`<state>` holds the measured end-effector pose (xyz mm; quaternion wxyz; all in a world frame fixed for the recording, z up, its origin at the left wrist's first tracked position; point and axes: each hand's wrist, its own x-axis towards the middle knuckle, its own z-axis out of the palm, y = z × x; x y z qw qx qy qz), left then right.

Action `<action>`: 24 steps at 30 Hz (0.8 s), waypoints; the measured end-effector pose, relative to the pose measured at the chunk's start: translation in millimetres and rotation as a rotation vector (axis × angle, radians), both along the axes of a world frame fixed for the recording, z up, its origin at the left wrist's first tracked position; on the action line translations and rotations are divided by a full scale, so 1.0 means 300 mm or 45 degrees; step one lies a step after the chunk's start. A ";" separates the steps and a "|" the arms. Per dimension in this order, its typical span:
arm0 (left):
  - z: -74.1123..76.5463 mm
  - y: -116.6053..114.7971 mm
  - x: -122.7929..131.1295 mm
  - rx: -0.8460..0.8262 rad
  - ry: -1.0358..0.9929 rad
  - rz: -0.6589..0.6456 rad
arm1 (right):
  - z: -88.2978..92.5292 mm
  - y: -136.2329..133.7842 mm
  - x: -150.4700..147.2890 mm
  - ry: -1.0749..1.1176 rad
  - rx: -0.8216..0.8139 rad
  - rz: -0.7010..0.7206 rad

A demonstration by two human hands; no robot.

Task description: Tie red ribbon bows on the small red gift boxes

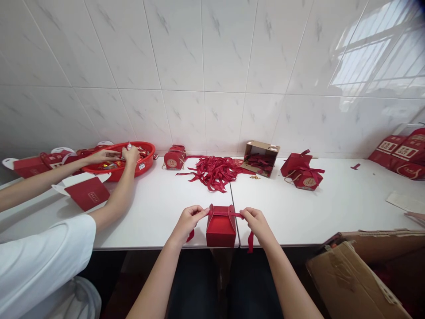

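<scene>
A small red gift box stands at the table's front edge, between my two hands. A dark red ribbon runs across its top, through the raised end flaps. My left hand pinches the ribbon close to the left flap, and a loose tail hangs below the fingers. On the other side my right hand pinches the ribbon a little out from the right flap, its tail dangling over the table edge. Behind the box lies a heap of loose red ribbons.
At left, a co-worker's hands reach into a red basin of wrapped sweets, beside an open red box. Finished boxes and an open carton line the wall. A large cardboard box stands at lower right.
</scene>
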<state>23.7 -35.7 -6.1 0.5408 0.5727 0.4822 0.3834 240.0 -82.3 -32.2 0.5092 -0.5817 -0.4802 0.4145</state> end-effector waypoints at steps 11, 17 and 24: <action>-0.082 0.002 -0.014 -0.153 -0.056 -0.099 | -0.026 0.007 -0.024 0.278 -0.139 0.240; -0.096 -0.008 -0.019 -0.195 -0.096 -0.133 | -0.056 0.026 -0.018 0.492 -0.051 0.303; -0.073 -0.005 -0.029 -0.197 -0.107 -0.135 | -0.034 0.033 0.006 0.420 -0.099 0.324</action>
